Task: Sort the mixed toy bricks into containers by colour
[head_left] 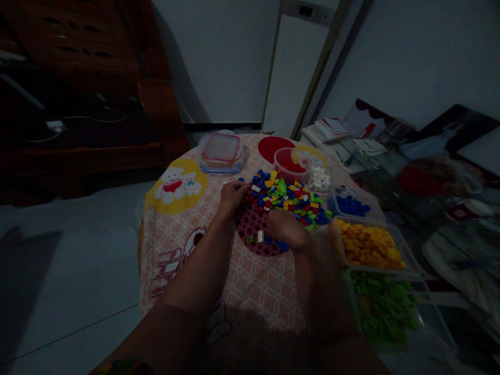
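Observation:
A mixed pile of toy building bricks [287, 195] in blue, red, yellow, green and white lies on the round table. At the pile's left edge is my left hand [233, 197], its fingers curled together; whatever they hold is hidden. My right hand [288, 228] reaches over the near side of the pile, knuckles up, with its fingers hidden from view. Between my forearms lie a white brick [261, 236] and a small green brick [250, 239], apart from the pile. Blue pieces [282, 245] show just below my right hand.
Sorted bricks fill containers along the right: a round tub [274, 161] of reds, white bricks [320, 179], a box of blues [347, 205], a box of yellows [367, 245] and a box of greens [385, 307]. Stacked lidded boxes [221, 152] stand at the back left.

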`<state>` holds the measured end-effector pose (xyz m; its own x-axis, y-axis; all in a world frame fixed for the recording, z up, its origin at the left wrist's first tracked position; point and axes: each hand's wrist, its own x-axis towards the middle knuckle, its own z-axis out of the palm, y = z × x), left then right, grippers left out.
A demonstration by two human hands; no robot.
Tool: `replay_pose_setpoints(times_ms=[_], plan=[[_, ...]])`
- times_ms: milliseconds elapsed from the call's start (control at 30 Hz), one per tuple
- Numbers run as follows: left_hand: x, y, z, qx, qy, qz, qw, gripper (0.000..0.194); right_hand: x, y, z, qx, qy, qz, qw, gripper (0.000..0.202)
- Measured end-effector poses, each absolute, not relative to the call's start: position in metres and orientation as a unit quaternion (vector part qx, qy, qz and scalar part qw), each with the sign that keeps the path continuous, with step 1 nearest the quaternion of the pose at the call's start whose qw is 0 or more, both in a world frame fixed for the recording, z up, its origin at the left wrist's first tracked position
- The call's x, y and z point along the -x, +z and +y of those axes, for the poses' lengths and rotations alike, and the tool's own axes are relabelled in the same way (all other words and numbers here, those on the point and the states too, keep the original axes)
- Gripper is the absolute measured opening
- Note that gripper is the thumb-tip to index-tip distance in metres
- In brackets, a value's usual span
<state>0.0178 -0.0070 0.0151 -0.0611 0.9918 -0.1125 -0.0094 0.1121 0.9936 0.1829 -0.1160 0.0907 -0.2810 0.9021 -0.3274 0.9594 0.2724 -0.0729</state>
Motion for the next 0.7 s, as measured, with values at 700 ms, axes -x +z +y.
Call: replay_pose_setpoints(times_ms=[700], plan=[[-0.018, 0.014, -0.006, -0.46, 0.485, 0.548, 0.503, 0.013, -0.245, 0.096, -0.029, -0.59, -0.222, 0.468, -0.619, 0.051]])
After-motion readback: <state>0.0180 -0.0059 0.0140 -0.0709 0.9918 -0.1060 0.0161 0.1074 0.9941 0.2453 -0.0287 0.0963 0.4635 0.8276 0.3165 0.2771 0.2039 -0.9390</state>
